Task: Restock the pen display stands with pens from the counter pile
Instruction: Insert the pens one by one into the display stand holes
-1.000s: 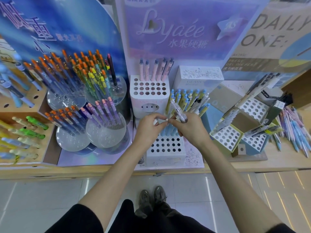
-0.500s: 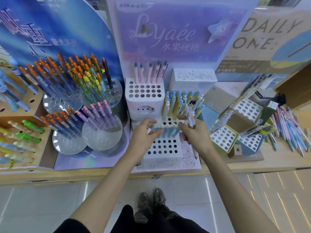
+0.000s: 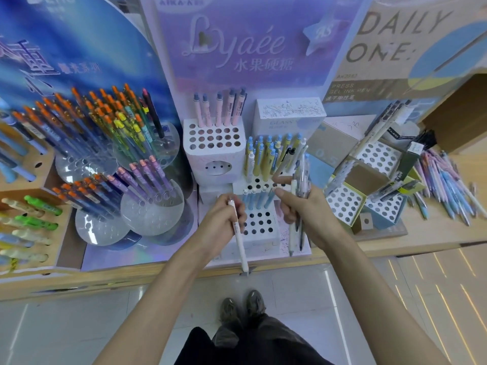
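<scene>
Now the left hand pinches a white pen in its grip just left of the white holed stand; the right hand, at that stand's right edge, clasps a pen bundle. The pen pile lies well right of it on the worktop.

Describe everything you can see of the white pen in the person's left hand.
The white pen is slim, smooth and plastic-looking, white all along, with a small darker tip at its upper end and a slightly thicker lower end. It is tilted, upper end away from the person, lower end over the edge of the counter. The left hand holds its upper half, curled round it. It hovers before the lower holed stand, in no hole; only that grip touches it.
</scene>
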Tool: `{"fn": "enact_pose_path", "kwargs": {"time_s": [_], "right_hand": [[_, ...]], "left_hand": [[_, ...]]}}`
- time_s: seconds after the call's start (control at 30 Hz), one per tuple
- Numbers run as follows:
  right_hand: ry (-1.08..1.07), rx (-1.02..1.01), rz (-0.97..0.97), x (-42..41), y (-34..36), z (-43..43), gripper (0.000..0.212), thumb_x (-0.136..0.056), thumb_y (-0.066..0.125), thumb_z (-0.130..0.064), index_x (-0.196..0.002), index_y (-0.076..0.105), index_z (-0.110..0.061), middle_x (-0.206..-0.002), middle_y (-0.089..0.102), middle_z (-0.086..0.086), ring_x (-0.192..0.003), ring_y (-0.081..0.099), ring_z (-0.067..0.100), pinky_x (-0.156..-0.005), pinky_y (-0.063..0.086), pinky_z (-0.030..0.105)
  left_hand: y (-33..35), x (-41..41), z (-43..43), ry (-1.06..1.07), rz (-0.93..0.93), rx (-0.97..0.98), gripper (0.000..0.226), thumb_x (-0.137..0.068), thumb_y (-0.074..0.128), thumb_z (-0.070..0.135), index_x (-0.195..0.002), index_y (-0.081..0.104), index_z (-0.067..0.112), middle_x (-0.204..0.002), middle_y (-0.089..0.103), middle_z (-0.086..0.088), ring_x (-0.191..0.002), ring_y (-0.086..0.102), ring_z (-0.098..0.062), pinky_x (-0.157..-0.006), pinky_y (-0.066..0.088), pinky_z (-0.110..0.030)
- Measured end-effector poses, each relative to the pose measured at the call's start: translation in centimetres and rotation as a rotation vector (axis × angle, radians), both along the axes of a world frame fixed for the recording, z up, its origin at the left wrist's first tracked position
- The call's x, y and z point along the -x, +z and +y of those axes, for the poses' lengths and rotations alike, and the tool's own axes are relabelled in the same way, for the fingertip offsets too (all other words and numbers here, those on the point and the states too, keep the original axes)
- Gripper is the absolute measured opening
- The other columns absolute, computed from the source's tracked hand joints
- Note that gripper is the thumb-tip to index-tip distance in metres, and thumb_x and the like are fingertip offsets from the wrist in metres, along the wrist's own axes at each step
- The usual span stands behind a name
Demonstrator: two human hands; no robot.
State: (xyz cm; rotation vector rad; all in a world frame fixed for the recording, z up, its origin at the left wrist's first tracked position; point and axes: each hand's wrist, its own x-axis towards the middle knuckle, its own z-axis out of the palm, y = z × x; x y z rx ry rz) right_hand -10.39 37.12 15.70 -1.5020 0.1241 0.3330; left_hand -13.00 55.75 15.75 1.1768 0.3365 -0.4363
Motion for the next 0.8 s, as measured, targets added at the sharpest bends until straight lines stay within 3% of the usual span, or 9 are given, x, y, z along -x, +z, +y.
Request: {"fn": "enact_pose_path", "kwargs": {"time_s": [0.13,0.23,0.3,0.4,0.5,0.6,0.8], "right_hand": [[0.039,-0.133,0.069,1.7,1.2,-1.1,0.011,-0.091,0.060,-0.009,-0.100,0.064,-0.004,-0.060,0.049,0.004,-0.046,0.040,0.013,-0.043,0.037,0.024],[0.023,-0.072,0.038,2.5,1.6,-2.7,0.005,-0.088,0.063,-0.007,-0.090,0.067,-0.005,-0.057,0.049,0.001,-0.045,0.039,0.014,-0.042,0.036,0.024],[0.018,-0.037,0.018,2.7,1.8,-4.0,0.003,-0.086,0.066,-0.007,-0.087,0.068,-0.006,-0.053,0.047,-0.001,-0.043,0.038,0.013,-0.042,0.035,0.024],[0.030,-0.060,0.002,2.7,2.3,-6.3,0.007,-0.083,0.069,-0.007,-0.080,0.072,-0.013,-0.047,0.043,-0.001,-0.042,0.036,0.013,-0.041,0.032,0.024],[0.061,-0.072,-0.034,2.0,3.2,-9.2,0.012,-0.081,0.071,-0.007,-0.078,0.072,-0.019,-0.045,0.044,-0.004,-0.039,0.036,0.011,-0.040,0.033,0.022],[0.107,-0.053,-0.066,1.2,4.0,-12.4,0.008,-0.082,0.072,-0.007,-0.081,0.070,-0.015,-0.043,0.043,-0.008,-0.039,0.035,0.009,-0.040,0.032,0.019],[0.182,0.003,-0.129,-0.5,4.2,-17.9,0.018,-0.081,0.072,-0.007,-0.071,0.069,-0.022,-0.042,0.042,-0.009,-0.038,0.033,0.008,-0.039,0.031,0.021]], "left_hand": [[0.5,0.1,-1.5,-0.018,-0.033,-0.017,0.034,-0.090,0.028,-0.019,-0.084,0.043,0.011,-0.076,0.050,-0.003,-0.070,0.050,-0.016,-0.064,0.036,-0.024],[0.6,0.2,-3.0,0.009,-0.124,-0.089,0.023,-0.096,0.041,-0.009,-0.093,0.055,0.008,-0.085,0.072,0.001,-0.098,0.064,-0.022,-0.089,0.045,-0.029],[0.9,0.2,-4.2,0.032,-0.168,-0.142,0.017,-0.092,0.054,0.001,-0.093,0.066,0.013,-0.091,0.075,0.001,-0.106,0.066,-0.023,-0.096,0.046,-0.036],[1.9,-0.1,-6.8,0.045,-0.230,-0.133,0.013,-0.073,0.069,0.020,-0.082,0.077,0.026,-0.092,0.074,0.008,-0.099,0.068,-0.014,-0.089,0.053,-0.041],[3.2,-0.7,-10.6,0.035,-0.236,-0.054,0.018,-0.069,0.068,0.020,-0.082,0.079,0.026,-0.095,0.074,0.007,-0.093,0.069,-0.010,-0.073,0.057,-0.032],[4.1,-1.2,-14.8,-0.019,-0.217,-0.049,0.020,-0.070,0.069,0.025,-0.088,0.078,0.026,-0.109,0.072,-0.006,-0.104,0.067,-0.021,-0.078,0.058,-0.034],[4.0,-1.9,-21.7,0.047,-0.214,0.010,0.027,-0.066,0.072,0.026,-0.092,0.078,0.021,-0.102,0.074,-0.004,-0.096,0.070,-0.015,-0.071,0.057,-0.027]]}}
